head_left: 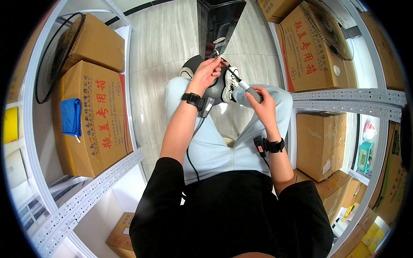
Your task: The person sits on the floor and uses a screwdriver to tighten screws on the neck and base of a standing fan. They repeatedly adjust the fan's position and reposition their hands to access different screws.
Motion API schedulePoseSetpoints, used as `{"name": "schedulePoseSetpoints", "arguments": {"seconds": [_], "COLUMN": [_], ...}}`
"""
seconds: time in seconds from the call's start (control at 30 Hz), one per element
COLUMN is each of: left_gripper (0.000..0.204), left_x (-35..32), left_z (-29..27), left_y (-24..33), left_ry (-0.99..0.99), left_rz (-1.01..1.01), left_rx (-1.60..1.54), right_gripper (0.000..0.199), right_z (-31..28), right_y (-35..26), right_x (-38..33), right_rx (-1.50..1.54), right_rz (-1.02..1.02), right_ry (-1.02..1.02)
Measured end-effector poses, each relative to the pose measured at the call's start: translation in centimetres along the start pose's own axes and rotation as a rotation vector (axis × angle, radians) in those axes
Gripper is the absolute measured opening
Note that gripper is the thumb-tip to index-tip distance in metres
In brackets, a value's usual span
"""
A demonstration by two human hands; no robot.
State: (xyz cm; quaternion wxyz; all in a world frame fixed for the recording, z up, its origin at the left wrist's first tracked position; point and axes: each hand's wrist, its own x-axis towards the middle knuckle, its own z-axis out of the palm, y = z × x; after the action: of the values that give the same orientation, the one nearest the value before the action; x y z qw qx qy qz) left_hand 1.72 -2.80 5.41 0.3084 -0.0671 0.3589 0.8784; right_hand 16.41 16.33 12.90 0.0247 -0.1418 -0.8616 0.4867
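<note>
My right hand point(264, 108) is closed around the grey handle of a slim tool point(244, 85) with a white collar and a thin dark shaft. Its exact kind does not show clearly. The shaft runs up and left to the fingertips of my left hand point(206, 74), which are pinched together. What they grip is too small and hidden to make out. Just beyond them rises a tall glossy black panel point(220, 28). Below my left hand, between my shoes, sits a rounded dark grey base point(214, 93), partly covered by that hand and wrist.
Metal shelving stands on both sides, with large cardboard boxes point(92, 114) on the left and more boxes point(320, 146) on the right. Fan grilles point(331, 32) lean there. A blue cloth pouch point(71, 117) hangs against one box. Cabled devices are strapped to both wrists.
</note>
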Motion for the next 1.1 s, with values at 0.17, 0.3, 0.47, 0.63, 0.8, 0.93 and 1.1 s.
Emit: {"name": "schedulePoseSetpoints", "arguments": {"seconds": [0.17,0.3,0.47,0.63,0.8,0.93,1.1], "left_gripper": [0.02,0.019,0.021,0.025,0.02,0.021,0.02], "left_x": [-1.0,-2.7,-6.0,-8.8,-9.2,-8.3,-7.6], "left_z": [1.1,2.4,7.1,13.5,18.6,19.7,19.4], "left_y": [0.3,1.6,5.4,8.8,11.3,12.5,12.9], "left_ry": [0.027,0.037,0.069,0.029,-0.03,-0.094,-0.08], "left_rz": [0.023,0.036,0.124,0.303,0.344,0.335,0.307], "left_rx": [0.104,0.165,0.271,0.185,0.085,0.005,-0.032], "right_gripper": [0.031,0.03,0.033,0.032,0.031,0.032,0.031], "right_z": [-1.3,-2.4,-3.9,-5.8,-8.1,-9.2,-9.9], "right_y": [-2.3,-3.2,-6.3,-10.1,-13.7,-15.8,-17.4], "right_x": [-0.9,-1.9,-3.7,-4.6,-3.6,-2.7,-2.4], "right_rx": [-0.084,-0.18,-0.153,0.027,0.098,0.021,-0.038], "right_rz": [-0.063,-0.305,-0.419,-0.409,-0.356,-0.383,-0.426], "right_ry": [0.015,0.071,0.155,0.182,0.213,0.26,0.281]}}
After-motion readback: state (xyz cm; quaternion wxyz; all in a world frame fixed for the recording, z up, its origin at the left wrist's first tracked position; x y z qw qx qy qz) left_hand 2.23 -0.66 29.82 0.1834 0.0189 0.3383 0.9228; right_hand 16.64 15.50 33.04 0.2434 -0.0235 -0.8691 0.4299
